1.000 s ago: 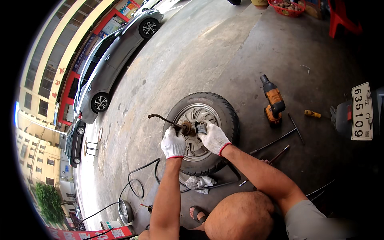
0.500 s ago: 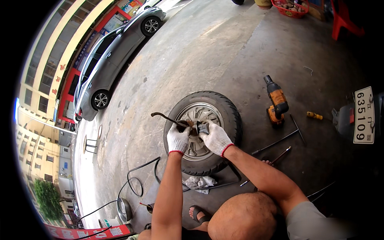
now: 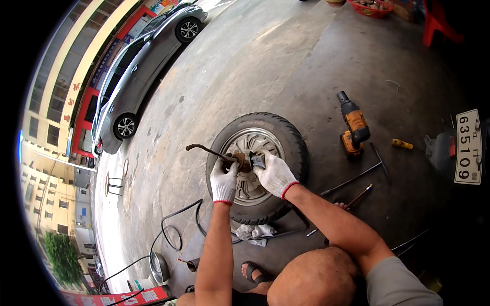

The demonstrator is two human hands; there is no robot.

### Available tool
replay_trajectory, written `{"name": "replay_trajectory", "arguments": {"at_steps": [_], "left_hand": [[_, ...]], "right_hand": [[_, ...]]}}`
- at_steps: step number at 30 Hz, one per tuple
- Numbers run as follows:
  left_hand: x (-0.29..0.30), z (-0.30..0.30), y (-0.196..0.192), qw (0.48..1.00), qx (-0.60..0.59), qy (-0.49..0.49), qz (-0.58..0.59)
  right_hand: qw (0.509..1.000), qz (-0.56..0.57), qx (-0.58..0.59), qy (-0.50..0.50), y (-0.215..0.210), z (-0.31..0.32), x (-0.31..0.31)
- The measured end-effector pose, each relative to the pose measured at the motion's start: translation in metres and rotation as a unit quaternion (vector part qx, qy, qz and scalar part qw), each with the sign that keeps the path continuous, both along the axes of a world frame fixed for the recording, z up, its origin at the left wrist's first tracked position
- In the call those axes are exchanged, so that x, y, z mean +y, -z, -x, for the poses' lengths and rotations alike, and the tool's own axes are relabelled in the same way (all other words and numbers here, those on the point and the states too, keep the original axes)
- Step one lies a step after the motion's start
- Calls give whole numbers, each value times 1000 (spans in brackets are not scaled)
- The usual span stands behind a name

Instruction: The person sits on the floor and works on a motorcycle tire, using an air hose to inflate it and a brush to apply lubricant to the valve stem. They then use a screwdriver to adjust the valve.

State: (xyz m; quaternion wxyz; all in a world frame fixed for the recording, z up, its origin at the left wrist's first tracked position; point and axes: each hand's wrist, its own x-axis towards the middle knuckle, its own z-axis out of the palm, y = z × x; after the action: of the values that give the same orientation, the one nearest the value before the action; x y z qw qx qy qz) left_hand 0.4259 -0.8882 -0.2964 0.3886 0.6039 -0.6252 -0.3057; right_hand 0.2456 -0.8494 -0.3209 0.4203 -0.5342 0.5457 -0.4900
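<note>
Over a wheel with a black tire [image 3: 296, 145] and silver rim [image 3: 269, 133], both my hands wear white knit gloves with red cuffs. My left hand [image 3: 224, 181] is closed on a rusty metal part [image 3: 237, 157]; a thin bent lever [image 3: 201, 148] sticks out from it to the left. My right hand [image 3: 275, 176] pinches a small dark grey piece [image 3: 258, 161] just right of the rusty part. What kind of piece it is, I cannot make out. A narrow gap shows between the two, above the wheel's hub.
To the right are an orange-and-black cordless impact wrench [image 3: 354, 125], a T-handle wrench [image 3: 352, 179] and a yellow-handled tool [image 3: 402, 144]. A black hose [image 3: 164, 224] curls at left. A crumpled white rag [image 3: 253, 232] lies below the tire. A grey car [image 3: 148, 69] stands farther off.
My left hand has shifted slightly left and down with the rusty part, widening the gap to the grey piece. My right hand stays nearly in place. The whole view has moved a little.
</note>
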Motion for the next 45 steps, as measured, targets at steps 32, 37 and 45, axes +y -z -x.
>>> {"name": "replay_trajectory", "arguments": {"at_steps": [32, 37, 45], "left_hand": [[9, -7, 15, 989, -140, -46, 22], [19, -10, 19, 997, 3, -78, 21], [24, -5, 30, 990, 90, -104, -4]], "right_hand": [[989, -30, 139, -47, -29, 10, 0], [992, 5, 114, -60, -27, 12, 2], [992, 31, 93, -74, -24, -4, 8]]}}
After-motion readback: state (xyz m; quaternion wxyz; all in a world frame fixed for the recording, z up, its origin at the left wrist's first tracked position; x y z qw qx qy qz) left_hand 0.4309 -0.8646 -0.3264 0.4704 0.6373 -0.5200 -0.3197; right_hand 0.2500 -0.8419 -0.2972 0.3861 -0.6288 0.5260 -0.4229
